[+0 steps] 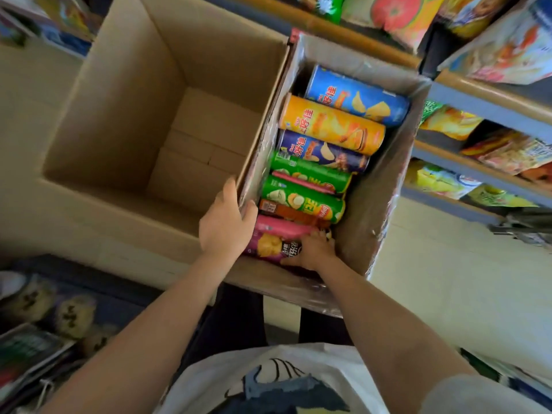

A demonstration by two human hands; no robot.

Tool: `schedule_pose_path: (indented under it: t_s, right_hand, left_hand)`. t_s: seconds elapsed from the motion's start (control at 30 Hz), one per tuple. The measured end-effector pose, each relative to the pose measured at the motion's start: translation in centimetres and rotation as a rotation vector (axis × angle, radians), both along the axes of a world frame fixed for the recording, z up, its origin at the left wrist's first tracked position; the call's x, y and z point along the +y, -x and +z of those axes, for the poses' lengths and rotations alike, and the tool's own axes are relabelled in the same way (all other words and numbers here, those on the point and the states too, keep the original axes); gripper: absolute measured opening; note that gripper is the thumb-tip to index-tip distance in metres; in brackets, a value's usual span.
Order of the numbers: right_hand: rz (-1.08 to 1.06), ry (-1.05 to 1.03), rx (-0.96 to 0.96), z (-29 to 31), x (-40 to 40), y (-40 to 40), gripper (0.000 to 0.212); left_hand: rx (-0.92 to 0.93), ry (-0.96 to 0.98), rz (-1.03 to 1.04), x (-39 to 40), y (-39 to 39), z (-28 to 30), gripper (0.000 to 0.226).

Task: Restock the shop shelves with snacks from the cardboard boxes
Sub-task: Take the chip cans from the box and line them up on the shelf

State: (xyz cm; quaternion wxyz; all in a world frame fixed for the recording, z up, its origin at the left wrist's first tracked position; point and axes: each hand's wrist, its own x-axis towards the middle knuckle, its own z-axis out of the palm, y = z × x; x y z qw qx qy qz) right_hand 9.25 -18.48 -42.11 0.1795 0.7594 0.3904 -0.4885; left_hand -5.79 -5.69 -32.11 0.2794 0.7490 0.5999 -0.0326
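A: Where are the snacks?

B: In the right-hand cardboard box (373,186), centre-right of the frame. Chip cans lie on their sides in a row, stacked from the top of the frame downward: a blue can (357,95), an orange-yellow can (331,124), a dark purple can (324,152), two green cans (301,198), a brown can (286,212) and, nearest the bottom, a pink can (274,240).

A: And the hands?

B: The right hand (313,249) is down inside that box at the lower end of the row, its fingers curled over the end of the pink can, thumb along its near side. The left hand (225,225) rests on the wall where the two boxes meet, thumb hooked over the edge, fingers on the far side; how tightly they close I cannot tell.

A: What is beside it?

B: A bigger open cardboard box (125,121) fills the upper left, touching the first, with only flat cardboard pieces visible at its bottom.

A: The shelves?

B: Blue shelves (478,106) run down the right edge, carrying bright snack bags (504,150). More bags sit along the top edge.
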Motion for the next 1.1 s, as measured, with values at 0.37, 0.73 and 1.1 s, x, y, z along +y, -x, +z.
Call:
schedule_pose_path:
  t_s: [0.37, 0.73, 1.1]
  right_hand:
    - [-0.115, 0.122, 0.208, 0.3, 0.6, -1.3, 0.124]
    - [-0.081, -0.065, 0.435, 16.5, 6.3, -8.8, 0.074]
    - [-0.693, -0.937, 1.07, 43.2, 3.5, -22.9, 0.089]
  left_hand:
    - [-0.046, -0.049, -0.01, 0.0, 0.0, -0.7, 0.061]
    - [0.005, -0.245, -0.871, 0.9, -3.4, 4.6, 0.106]
    - [-0.744, -0.214, -0.443, 5.9, -18.9, 30.2, 0.066]
